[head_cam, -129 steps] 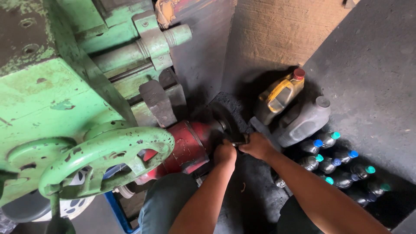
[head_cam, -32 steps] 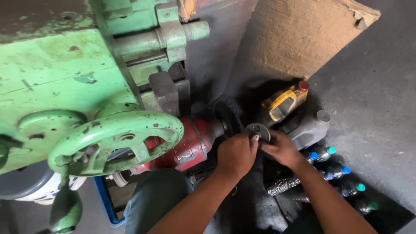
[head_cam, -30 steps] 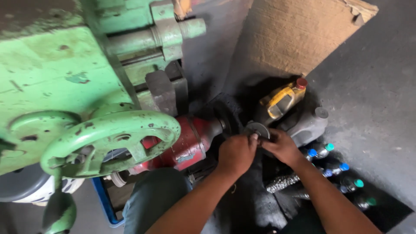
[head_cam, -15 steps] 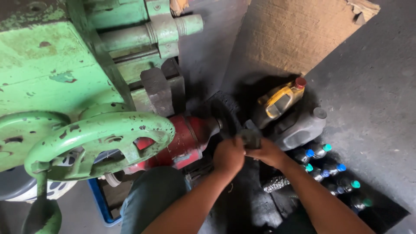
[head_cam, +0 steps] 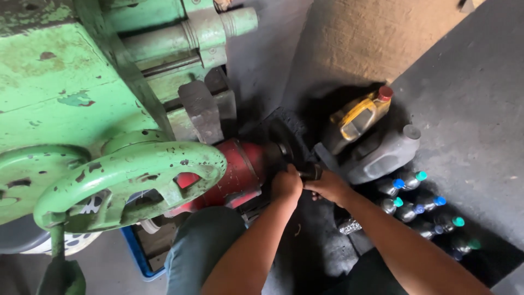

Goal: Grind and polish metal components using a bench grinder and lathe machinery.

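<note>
Change: since half a second ago the view has drifted left; both hands have stayed at the dark round fitting [head_cam: 310, 171].
Hands: left hand [head_cam: 286, 184] and right hand [head_cam: 329, 187] meet at the fitting, fingers curled on it; how tight, cannot tell.
Position: fitting lies just ahead of the fingers, off the red cylinder [head_cam: 232, 172] end, its long axis running left-right; both hands equally near.
Count: one green handwheel [head_cam: 131, 177], one yellow jug [head_cam: 357, 117], one grey jug [head_cam: 382, 153], about eight capped bottles [head_cam: 420, 205].
</note>
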